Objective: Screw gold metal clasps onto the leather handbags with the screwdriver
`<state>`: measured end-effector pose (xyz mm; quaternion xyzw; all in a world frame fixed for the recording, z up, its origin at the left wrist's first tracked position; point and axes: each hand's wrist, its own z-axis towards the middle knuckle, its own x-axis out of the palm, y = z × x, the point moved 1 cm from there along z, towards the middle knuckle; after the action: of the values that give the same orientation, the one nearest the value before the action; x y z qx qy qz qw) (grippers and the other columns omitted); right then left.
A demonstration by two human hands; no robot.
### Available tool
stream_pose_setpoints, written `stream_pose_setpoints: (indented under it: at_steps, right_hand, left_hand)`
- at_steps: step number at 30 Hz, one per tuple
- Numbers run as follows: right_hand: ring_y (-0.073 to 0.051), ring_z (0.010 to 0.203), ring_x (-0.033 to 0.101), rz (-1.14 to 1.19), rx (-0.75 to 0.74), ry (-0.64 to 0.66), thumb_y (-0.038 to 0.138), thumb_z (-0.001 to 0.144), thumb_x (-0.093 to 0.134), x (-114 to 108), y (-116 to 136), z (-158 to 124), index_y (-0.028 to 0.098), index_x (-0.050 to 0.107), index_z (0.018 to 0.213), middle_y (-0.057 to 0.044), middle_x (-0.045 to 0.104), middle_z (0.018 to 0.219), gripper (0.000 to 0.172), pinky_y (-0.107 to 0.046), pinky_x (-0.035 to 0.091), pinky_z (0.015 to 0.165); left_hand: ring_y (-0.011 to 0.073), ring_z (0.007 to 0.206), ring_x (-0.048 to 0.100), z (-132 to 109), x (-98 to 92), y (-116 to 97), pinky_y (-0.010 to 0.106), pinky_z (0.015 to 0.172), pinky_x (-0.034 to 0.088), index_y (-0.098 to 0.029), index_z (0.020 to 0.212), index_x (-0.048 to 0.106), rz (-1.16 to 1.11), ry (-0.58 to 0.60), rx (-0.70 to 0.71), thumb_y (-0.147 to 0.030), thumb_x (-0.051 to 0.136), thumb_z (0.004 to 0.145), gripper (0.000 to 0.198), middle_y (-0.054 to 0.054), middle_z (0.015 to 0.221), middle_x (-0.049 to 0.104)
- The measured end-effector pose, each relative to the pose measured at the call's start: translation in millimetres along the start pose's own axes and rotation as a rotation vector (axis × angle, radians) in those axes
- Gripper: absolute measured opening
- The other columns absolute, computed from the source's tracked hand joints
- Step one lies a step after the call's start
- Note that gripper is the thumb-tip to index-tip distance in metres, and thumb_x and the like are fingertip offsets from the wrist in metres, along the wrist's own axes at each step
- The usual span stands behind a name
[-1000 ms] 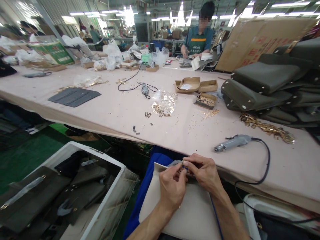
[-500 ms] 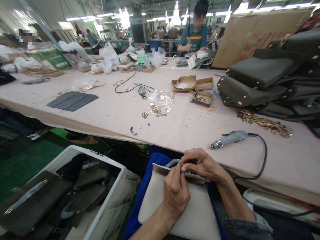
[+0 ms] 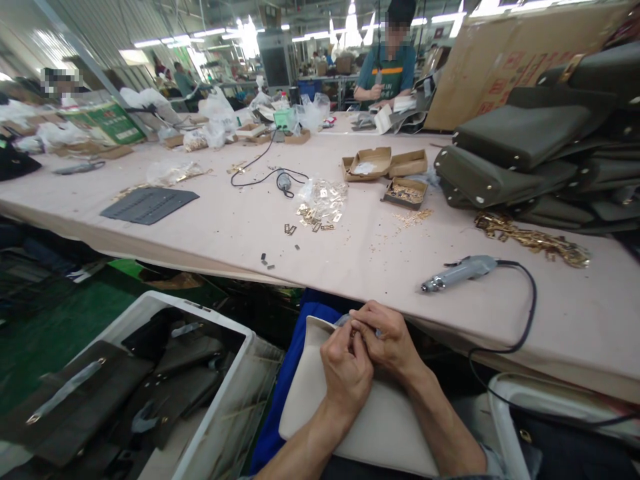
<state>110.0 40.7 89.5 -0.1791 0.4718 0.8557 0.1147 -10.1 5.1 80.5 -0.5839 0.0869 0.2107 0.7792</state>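
A cream bag [image 3: 303, 395] lies on my lap over a blue cloth [image 3: 269, 419]. My left hand [image 3: 346, 370] is closed above the bag's upper edge, its thumb and fingertips pinched together. Pressed against it from the right, my right hand [image 3: 387, 339] is closed too, with bent fingers. A small gold-coloured glint shows between the fingertips, but the piece itself is mostly hidden. Just behind the fingers is a bit of plastic-wrapped strap [image 3: 342, 321]. On the table to the right lies a grey electric screwdriver [image 3: 463, 272] with a dark cord.
A white crate [image 3: 200, 427] of dark bags stands at left, another white bin [image 3: 504, 427] at right. The table [image 3: 225, 243] bears gold buckles [image 3: 317, 217], a small box of screws [image 3: 406, 193] and stacked dark bags [image 3: 525, 133]. A co-worker [image 3: 387, 73] sits across.
My right hand has shifted left and slightly down, and its fingers now overlap my left fingertips. My left hand has moved slightly left. The view has shifted a little.
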Motion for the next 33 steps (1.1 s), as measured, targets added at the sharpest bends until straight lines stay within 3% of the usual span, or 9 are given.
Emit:
stream_pose_setpoints:
  at_steps: [5, 9, 14, 18, 22, 27, 30, 33]
  right_hand:
    - [-0.020, 0.072, 0.057, -0.005, -0.032, 0.010, 0.021, 0.105, 0.051, 3.4, -6.2, -2.9, 0.021, 0.077, 0.111, -0.006, 0.060, 0.083, 0.027, -0.032, 0.046, 0.064]
    - [-0.020, 0.072, 0.058, 0.055, 0.024, 0.050, 0.027, 0.105, 0.056, -3.5, -6.0, -2.0, 0.019, 0.080, 0.106, -0.005, 0.061, 0.081, 0.025, -0.031, 0.046, 0.066]
    - [-0.017, 0.068, 0.060, 0.344, 0.192, 0.373, 0.045, 0.097, 0.075, -34.8, -0.5, 17.1, 0.018, 0.082, 0.097, -0.004, 0.068, 0.081, 0.028, -0.026, 0.046, 0.061]
    - [-0.013, 0.058, 0.055, 0.376, 0.199, 0.537, 0.048, 0.095, 0.076, -48.4, 4.7, 34.4, 0.018, 0.083, 0.094, -0.003, 0.067, 0.078, 0.030, -0.023, 0.042, 0.055]
    - [-0.015, 0.061, 0.057, 0.305, 0.149, 0.513, 0.047, 0.096, 0.075, -46.2, 4.3, 42.1, 0.019, 0.082, 0.089, -0.002, 0.066, 0.074, 0.030, -0.023, 0.044, 0.058]
    - [-0.014, 0.057, 0.056, 0.351, 0.216, 0.465, 0.045, 0.097, 0.074, -48.3, 0.9, 42.7, 0.018, 0.081, 0.088, -0.003, 0.066, 0.075, 0.029, -0.022, 0.043, 0.051]
    - [-0.014, 0.060, 0.059, 0.450, 0.234, 0.512, 0.045, 0.095, 0.076, -49.9, 3.1, 43.2, 0.018, 0.082, 0.090, -0.004, 0.067, 0.078, 0.028, -0.022, 0.045, 0.052]
    - [-0.014, 0.059, 0.059, 0.564, 0.274, 0.546, 0.046, 0.092, 0.079, -50.3, 3.6, 44.6, 0.017, 0.082, 0.091, -0.004, 0.068, 0.080, 0.028, -0.022, 0.044, 0.052]
  left_hand:
    - [0.0282, 0.077, 0.071, 0.8, 1.9, 2.3, 0.035, 0.069, 0.052, -0.017, 0.098, 0.075, 0.047, 0.014, -0.011, -0.016, 0.047, 0.098, 0.028, 0.013, 0.085, 0.075]
    - [0.0296, 0.078, 0.071, -3.9, 1.5, 3.5, 0.038, 0.071, 0.053, -0.016, 0.096, 0.072, 0.094, -0.007, 0.072, -0.014, 0.045, 0.098, 0.028, 0.014, 0.086, 0.074]
    - [0.0277, 0.083, 0.071, -11.7, -4.0, -0.6, 0.036, 0.074, 0.056, -0.013, 0.110, 0.069, 0.013, -0.024, 0.286, -0.012, 0.046, 0.099, 0.025, 0.015, 0.090, 0.072]
    - [0.0274, 0.080, 0.070, -13.9, -6.2, -6.0, 0.035, 0.071, 0.055, -0.011, 0.113, 0.070, -0.030, -0.014, 0.300, -0.013, 0.047, 0.100, 0.026, 0.015, 0.089, 0.072]
    - [0.0241, 0.070, 0.069, -8.5, -5.8, -8.1, 0.033, 0.067, 0.056, -0.013, 0.102, 0.074, -0.114, 0.029, 0.097, -0.023, 0.049, 0.104, 0.027, 0.012, 0.079, 0.071]
    - [0.0212, 0.055, 0.071, 10.9, -10.1, 3.8, 0.027, 0.055, 0.060, -0.009, 0.101, 0.078, -0.597, 0.337, -0.398, -0.052, 0.062, 0.099, 0.046, 0.011, 0.066, 0.074]
    - [0.0231, 0.063, 0.076, 21.8, -20.8, 11.8, 0.025, 0.060, 0.062, -0.005, 0.100, 0.080, -0.762, 0.478, -0.465, -0.053, 0.077, 0.088, 0.049, 0.015, 0.072, 0.077]
    - [0.0232, 0.068, 0.078, 26.9, -29.7, 16.0, 0.025, 0.066, 0.064, -0.004, 0.101, 0.081, -0.811, 0.596, -0.509, -0.048, 0.081, 0.086, 0.046, 0.017, 0.078, 0.078]
